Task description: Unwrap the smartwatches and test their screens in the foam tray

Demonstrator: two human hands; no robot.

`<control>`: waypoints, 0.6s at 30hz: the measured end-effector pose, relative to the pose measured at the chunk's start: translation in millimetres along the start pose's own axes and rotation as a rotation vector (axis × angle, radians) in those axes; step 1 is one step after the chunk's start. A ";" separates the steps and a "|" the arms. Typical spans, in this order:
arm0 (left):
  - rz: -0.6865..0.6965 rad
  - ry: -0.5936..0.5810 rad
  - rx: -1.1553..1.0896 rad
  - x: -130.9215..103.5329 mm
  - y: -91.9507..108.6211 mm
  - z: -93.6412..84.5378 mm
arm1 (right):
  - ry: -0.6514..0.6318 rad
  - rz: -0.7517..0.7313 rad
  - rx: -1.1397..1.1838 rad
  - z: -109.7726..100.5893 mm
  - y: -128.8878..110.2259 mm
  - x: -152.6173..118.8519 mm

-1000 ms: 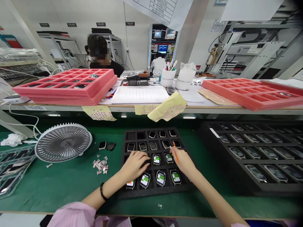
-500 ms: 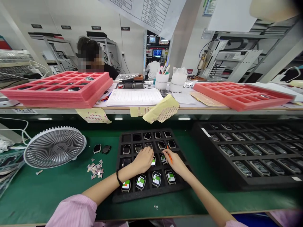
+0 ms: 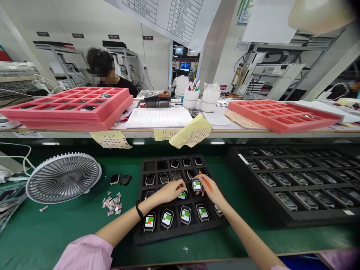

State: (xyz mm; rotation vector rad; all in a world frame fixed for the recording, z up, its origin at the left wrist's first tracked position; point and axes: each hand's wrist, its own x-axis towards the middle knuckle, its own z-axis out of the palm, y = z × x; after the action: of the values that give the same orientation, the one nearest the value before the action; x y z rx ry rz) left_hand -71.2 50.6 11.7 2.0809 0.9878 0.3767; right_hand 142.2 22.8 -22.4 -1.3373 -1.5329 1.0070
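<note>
My right hand (image 3: 210, 189) grips a smartwatch (image 3: 196, 184) with a lit green-and-white screen, raised over the black foam tray (image 3: 180, 235). An orange stick-like tool (image 3: 207, 183) is also tucked in that hand; its kind is unclear. To its left, my left hand (image 3: 173, 190) has its fingers closed at the upper edge of another lit smartwatch (image 3: 182, 194), which looks slightly tilted in its compartment. The tray's front row holds several lit watches (image 3: 185, 214); those in the back rows have dark screens (image 3: 174, 163).
A grey fan (image 3: 64, 178) stands at left. Two dark watch-like pieces (image 3: 114, 179) and a pile of small tabs (image 3: 112, 204) lie nearby. A larger black tray of watches (image 3: 281, 215) sits right. Pink foam trays (image 3: 112, 112) rest on the shelf; a person (image 3: 123, 86) is behind.
My right hand has lifted the lit smartwatch out of its compartment, keeping the orange tool. My left hand has shifted slightly down onto the neighbouring lit watch.
</note>
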 end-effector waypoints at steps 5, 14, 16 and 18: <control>-0.097 0.069 -0.135 3.2 -7.5 3.6 | 0.049 0.011 0.262 -5.3 -23.2 3.6; -0.139 0.070 -0.264 2.3 -13.2 13.9 | 0.011 -0.027 0.393 4.0 -76.0 30.4; -0.171 0.073 -0.305 5.3 -16.1 13.0 | -0.001 -0.043 0.406 5.2 -87.6 38.4; -0.202 0.083 -0.335 7.4 -16.7 8.1 | -0.015 -0.056 0.418 5.5 -95.5 46.2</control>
State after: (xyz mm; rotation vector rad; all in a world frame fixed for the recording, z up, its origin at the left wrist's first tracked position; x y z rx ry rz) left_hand -70.7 58.4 -6.7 1.6617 1.0909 0.4902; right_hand 103.6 58.4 69.9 -0.9893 -1.2730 1.2231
